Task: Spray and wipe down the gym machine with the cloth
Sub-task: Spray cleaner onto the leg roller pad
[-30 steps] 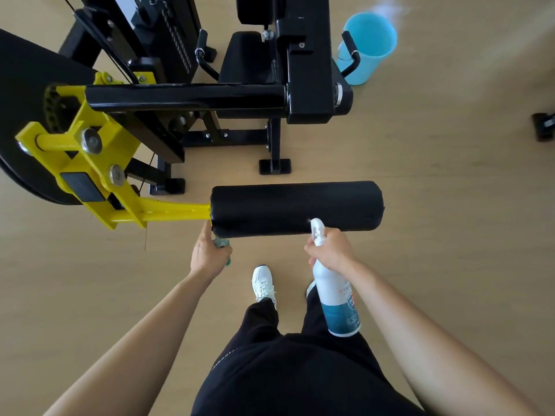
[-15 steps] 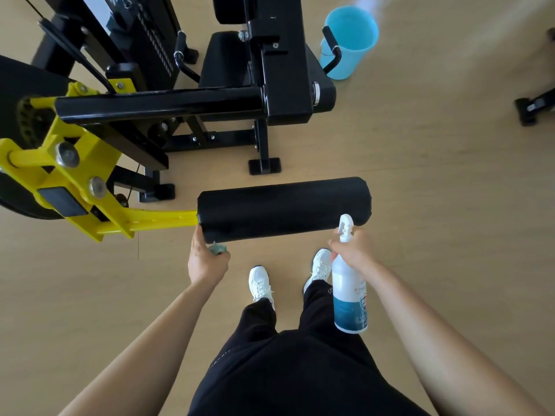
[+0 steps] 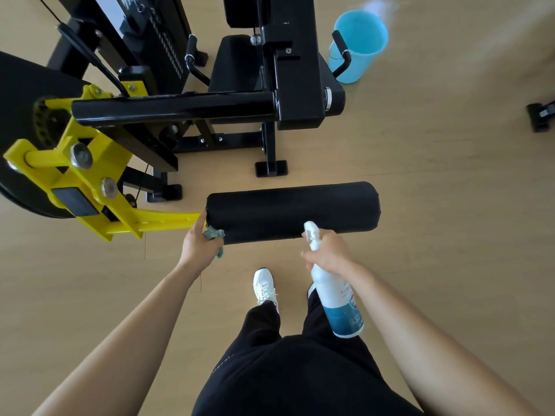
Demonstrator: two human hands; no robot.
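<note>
Both hands grip: left hand (image 3: 199,246) the cloth (image 3: 213,234) at the roller pad's (image 3: 292,207) end, right hand (image 3: 330,253) the spray bottle (image 3: 339,301) beside it. Its label is unreadable.

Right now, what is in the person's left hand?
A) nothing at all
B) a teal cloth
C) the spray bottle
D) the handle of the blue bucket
B: the left hand grips the teal cloth against the near end of the black roller pad, while the right hand holds the spray bottle.
</note>
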